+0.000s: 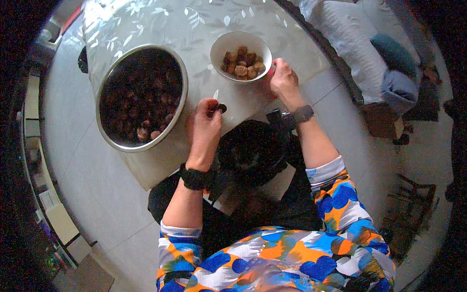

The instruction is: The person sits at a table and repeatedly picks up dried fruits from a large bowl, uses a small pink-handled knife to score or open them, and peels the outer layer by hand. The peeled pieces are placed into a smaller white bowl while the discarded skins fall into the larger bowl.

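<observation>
My left hand (206, 124) is pinching a small dark round piece (221, 108) between thumb and fingers, beside the rim of a steel basin. The wide metal basin (185, 82) holds many dark round pieces that look like water chestnuts, with a few paler ones near its front. My right hand (284, 78) is closed around a small pink-red handle (271, 71) right beside a white bowl. In that bowl (251, 38) lie several lighter brown, roundish pieces. My fingers hide the rest of the red-handled tool.
A pale leaf-patterned cloth (197, 40) lies under basin and bowl. Between my knees stands a black container (248, 149). Bedding or cushions (350, 40) are at the upper right, a dark wooden chair (416, 204) at the lower right. Shelving (54, 215) runs along the left, beyond the tiled floor (73, 131).
</observation>
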Motion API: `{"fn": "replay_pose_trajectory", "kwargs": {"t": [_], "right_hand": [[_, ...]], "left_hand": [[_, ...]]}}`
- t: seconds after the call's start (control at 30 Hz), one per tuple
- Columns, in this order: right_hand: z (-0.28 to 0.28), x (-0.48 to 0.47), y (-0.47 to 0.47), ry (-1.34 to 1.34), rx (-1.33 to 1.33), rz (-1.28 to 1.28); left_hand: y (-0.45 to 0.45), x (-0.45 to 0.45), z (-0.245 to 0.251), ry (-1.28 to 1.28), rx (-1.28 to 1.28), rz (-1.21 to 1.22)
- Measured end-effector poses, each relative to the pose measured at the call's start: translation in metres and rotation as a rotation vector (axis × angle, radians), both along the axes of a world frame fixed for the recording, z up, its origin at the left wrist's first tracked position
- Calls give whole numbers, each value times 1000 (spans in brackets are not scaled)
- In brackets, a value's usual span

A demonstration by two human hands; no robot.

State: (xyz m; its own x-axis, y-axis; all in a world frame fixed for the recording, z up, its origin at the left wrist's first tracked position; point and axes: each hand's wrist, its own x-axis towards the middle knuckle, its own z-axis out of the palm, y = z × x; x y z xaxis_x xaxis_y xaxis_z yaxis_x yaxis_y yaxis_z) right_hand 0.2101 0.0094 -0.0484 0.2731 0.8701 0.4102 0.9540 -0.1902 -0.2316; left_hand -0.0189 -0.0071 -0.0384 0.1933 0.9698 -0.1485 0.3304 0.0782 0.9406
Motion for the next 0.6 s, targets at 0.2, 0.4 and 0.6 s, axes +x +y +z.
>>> {"fn": "replay_pose_trajectory", "kwargs": {"t": [0.2,0.4,0.6], "right_hand": [[32,-3,-41,831,-186,-210],[60,-59,-106,1259,-96,114],[40,-103,-103,1134,-206,227]], "left_hand": [[1,-2,-11,96,105,-42],[-1,0,-14,16,268,40],[-1,1,-17,57,230,84]]}}
